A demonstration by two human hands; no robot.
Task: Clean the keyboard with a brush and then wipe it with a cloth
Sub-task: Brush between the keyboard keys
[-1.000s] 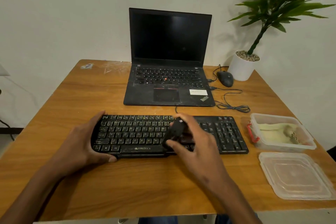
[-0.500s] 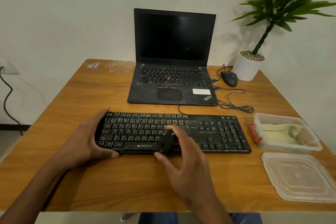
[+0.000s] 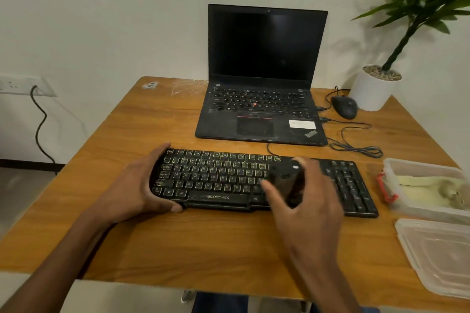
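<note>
A wooden table (image 3: 178, 241) fills most of the view, set against a pale wall. At its far side an open black laptop (image 3: 262, 109) is placed with a dark screen, and a potted plant (image 3: 373, 89) in a white pot is seen in the far right corner. In front of the laptop a black keyboard (image 3: 218, 180) is laid across the table, its long side towards the person; its cable is seen running back from its rear edge towards the laptop. At the right edge a clear plastic container (image 3: 429, 211) is seen, in which a pale yellowish cloth (image 3: 427, 183) is held, with the container's loose lid (image 3: 442, 259) laid flat on the table just in front of it. The left end of the keyboard is gripped by the left hand (image 3: 137, 188), fingers curled over the far edge and thumb pressed against the near edge. Over the middle-right keys a small dark brush (image 3: 287, 180) is held by the right hand (image 3: 310, 211), thumb and fingers closed round its body; whether bristles touch the keys cannot be told, as this part is blurred. A black mouse (image 3: 344, 107) is seen just beside the pot, its wire (image 3: 356, 147) looped on the table
</note>
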